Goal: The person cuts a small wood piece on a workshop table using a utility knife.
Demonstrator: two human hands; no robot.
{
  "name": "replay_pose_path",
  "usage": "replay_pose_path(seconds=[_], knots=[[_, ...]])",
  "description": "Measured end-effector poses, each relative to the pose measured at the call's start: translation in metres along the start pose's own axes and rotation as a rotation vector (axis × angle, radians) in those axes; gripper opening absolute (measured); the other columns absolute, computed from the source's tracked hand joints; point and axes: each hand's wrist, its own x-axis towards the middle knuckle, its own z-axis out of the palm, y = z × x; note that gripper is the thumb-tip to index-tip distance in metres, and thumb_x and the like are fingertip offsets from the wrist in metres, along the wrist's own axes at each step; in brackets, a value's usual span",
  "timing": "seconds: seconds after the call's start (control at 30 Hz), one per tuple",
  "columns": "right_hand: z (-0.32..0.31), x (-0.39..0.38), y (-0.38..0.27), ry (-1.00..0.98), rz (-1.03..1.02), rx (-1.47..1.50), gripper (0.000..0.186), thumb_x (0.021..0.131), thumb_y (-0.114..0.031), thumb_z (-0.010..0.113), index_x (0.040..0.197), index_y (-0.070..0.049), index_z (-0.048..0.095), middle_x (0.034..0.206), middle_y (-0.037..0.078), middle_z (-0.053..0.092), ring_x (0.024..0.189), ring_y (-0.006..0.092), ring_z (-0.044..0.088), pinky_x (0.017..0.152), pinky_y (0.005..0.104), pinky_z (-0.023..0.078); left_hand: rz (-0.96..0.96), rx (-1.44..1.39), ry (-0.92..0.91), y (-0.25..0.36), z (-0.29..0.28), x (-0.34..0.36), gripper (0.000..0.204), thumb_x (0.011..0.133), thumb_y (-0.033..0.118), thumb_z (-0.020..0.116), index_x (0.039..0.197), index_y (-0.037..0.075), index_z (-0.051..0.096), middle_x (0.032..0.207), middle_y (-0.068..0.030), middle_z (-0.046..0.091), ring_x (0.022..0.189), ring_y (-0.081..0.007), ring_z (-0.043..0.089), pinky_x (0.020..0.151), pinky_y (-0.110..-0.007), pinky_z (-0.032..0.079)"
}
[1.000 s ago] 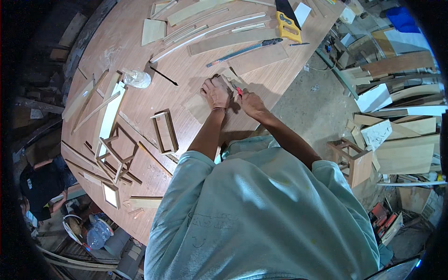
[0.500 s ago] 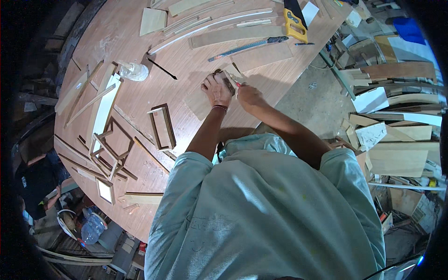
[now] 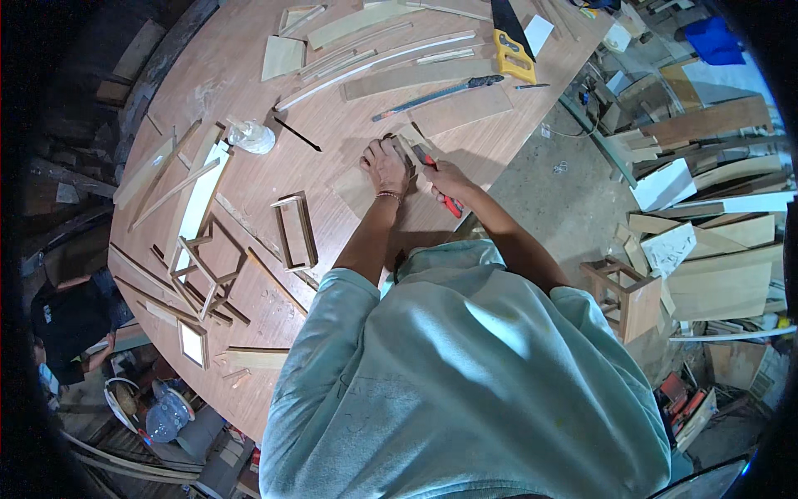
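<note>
My left hand [image 3: 385, 166] is closed over a small wooden piece [image 3: 402, 148], pressing it on a thin board [image 3: 349, 187] on the round worktable [image 3: 191, 75]. Just to its right, my right hand [image 3: 445, 181] grips a red-and-black tool [image 3: 452, 206], which looks like a cutter; its upper end meets the wooden piece, and I cannot make out the exact tip. A blue cutter-like tool [image 3: 424, 97] and a yellow-handled saw [image 3: 514, 53] lie beyond my hands. A small rectangular wooden frame [image 3: 303, 234] lies to the left of my forearms.
A clear container [image 3: 251, 138], wood strips and open frames [image 3: 204, 274] cover the table's left and back. Beyond its right edge, boards [image 3: 719, 283] and a wooden stool [image 3: 623, 299] stand on the floor. A person in dark clothing [image 3: 71, 324] is at the lower left.
My right hand has shifted slightly, and more of the red handle now shows below it. My left hand stays on the wooden piece. The whole view has shifted a little with my head.
</note>
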Motion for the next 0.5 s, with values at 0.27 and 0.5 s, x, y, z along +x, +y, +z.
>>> replay_pose_path(seconds=[0.27, 0.5], knots=[[-0.001, 0.001, 0.032, 0.447, -0.389, -0.561, 0.036, 0.08, -0.034, 0.047, 0.081, 0.001, 0.046, 0.059, 0.015, 0.053, 0.046, 0.0227, 0.055, 0.042, 0.0335, 0.045, 0.345, 0.041, -0.14, -0.012, -0.027, -0.014, 0.083, 0.061, 0.052, 0.059, 0.119, 0.001, 0.03, 0.116, -0.0158, 0.032, 0.107, -0.0309, 0.031, 0.089, -0.047, 0.021], [0.0, -0.003, 0.031, 0.494, -0.302, -0.428, 0.037, 0.077, -0.036, 0.052, 0.08, 0.001, 0.049, 0.06, 0.014, 0.054, 0.046, 0.0222, 0.055, 0.042, 0.0318, 0.045, 0.311, -0.049, -0.27, -0.003, -0.038, -0.012, 0.086, 0.055, 0.033, 0.07, 0.12, 0.0, 0.026, 0.112, -0.0189, 0.033, 0.105, -0.0332, 0.033, 0.089, -0.045, 0.026]])
